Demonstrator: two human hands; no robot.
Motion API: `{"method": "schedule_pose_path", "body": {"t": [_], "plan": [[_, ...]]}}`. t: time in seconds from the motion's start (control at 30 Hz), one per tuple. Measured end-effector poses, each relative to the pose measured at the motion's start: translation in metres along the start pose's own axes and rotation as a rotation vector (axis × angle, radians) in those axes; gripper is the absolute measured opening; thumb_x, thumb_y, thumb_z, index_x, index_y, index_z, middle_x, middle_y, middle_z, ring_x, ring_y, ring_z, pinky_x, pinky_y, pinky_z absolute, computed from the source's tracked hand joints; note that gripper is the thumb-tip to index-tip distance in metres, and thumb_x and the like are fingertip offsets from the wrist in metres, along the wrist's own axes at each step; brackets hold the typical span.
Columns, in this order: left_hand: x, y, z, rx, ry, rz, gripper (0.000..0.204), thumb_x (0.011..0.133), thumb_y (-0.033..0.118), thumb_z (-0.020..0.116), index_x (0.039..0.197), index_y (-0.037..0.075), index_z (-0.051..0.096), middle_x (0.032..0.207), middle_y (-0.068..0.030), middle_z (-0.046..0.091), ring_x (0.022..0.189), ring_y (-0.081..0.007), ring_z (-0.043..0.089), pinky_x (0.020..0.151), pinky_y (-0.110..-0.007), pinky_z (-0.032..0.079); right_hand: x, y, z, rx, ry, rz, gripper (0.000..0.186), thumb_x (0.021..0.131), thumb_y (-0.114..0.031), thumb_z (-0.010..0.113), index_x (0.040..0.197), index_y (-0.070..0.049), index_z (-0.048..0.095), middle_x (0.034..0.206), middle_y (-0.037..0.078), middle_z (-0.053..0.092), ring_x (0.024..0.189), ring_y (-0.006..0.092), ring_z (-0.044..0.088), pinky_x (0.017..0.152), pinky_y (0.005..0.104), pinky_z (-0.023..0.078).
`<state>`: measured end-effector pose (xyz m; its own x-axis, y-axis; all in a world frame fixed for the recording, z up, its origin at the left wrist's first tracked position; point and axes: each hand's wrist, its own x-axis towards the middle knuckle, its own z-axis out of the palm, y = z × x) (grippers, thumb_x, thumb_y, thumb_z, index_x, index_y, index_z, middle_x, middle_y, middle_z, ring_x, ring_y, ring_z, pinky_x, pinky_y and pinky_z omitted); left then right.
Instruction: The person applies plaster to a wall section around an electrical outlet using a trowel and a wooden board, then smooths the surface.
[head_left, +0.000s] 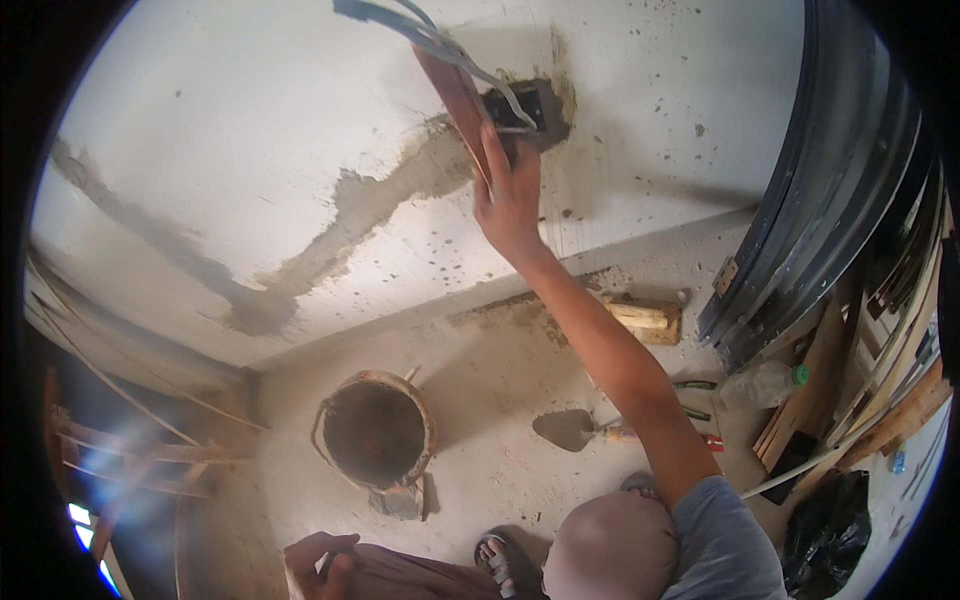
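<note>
My right hand [510, 195] reaches up to the white wall [250, 150] and presses a reddish-brown wooden strip [452, 90] flat against it. The strip lies beside a dark wall box recess [525, 108] ringed with wet grey mortar, and grey cables [430, 35] run out of the box. A grey mortar-filled chase [370, 205] runs down and left from the box. My left hand [320, 562] rests low on my brown-clad leg, holding nothing that I can see.
A round bucket of dark mortar [375, 430] stands on the dusty floor. Close by are a trowel [565, 428], a wooden float [645, 320] and a plastic bottle [765, 383]. A dark metal frame [840, 180], boards [880, 400] and a black bag [825, 530] crowd the right.
</note>
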<state>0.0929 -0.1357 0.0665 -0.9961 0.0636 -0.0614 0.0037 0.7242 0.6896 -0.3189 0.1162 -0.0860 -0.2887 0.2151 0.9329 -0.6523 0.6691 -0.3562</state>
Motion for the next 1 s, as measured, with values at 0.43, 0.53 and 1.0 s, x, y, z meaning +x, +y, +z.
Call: {"method": "schedule_pose_path", "body": {"t": [0.43, 0.53, 1.0], "plan": [[0.005, -0.005, 0.011, -0.001, -0.016, 0.056, 0.04, 0.091, 0.033, 0.061, 0.101, -0.005, 0.066, 0.08, -0.0169, 0.066, 0.074, -0.0239, 0.066, 0.069, -0.034, 0.052, -0.144, 0.052, 0.003, 0.019, -0.088, 0.21, 0.074, 0.081, 0.001, 0.067, 0.147, -0.012, 0.035, 0.117, 0.031, 0.044, 0.101, 0.043, 0.049, 0.082, 0.0504, 0.044], [-0.002, -0.006, -0.001, -0.019, -0.094, -0.03, 0.039, 0.094, 0.03, 0.06, 0.111, -0.005, 0.064, 0.091, -0.0177, 0.067, 0.083, -0.0233, 0.065, 0.074, -0.035, 0.051, -0.066, 0.022, 0.014, -0.022, 0.012, 0.117, 0.077, 0.081, 0.0, 0.067, 0.149, -0.012, 0.033, 0.115, 0.031, 0.046, 0.099, 0.0434, 0.05, 0.081, 0.0499, 0.044], [-0.001, -0.003, 0.019, 0.058, 0.127, 0.15, 0.043, 0.089, 0.037, 0.061, 0.094, -0.005, 0.069, 0.068, -0.015, 0.066, 0.065, -0.0245, 0.067, 0.064, -0.032, 0.051, -0.192, 0.037, -0.061, 0.068, -0.586, 0.224, 0.074, 0.084, -0.004, 0.066, 0.148, -0.022, 0.035, 0.107, 0.024, 0.051, 0.096, 0.0404, 0.052, 0.078, 0.0505, 0.045]]}}
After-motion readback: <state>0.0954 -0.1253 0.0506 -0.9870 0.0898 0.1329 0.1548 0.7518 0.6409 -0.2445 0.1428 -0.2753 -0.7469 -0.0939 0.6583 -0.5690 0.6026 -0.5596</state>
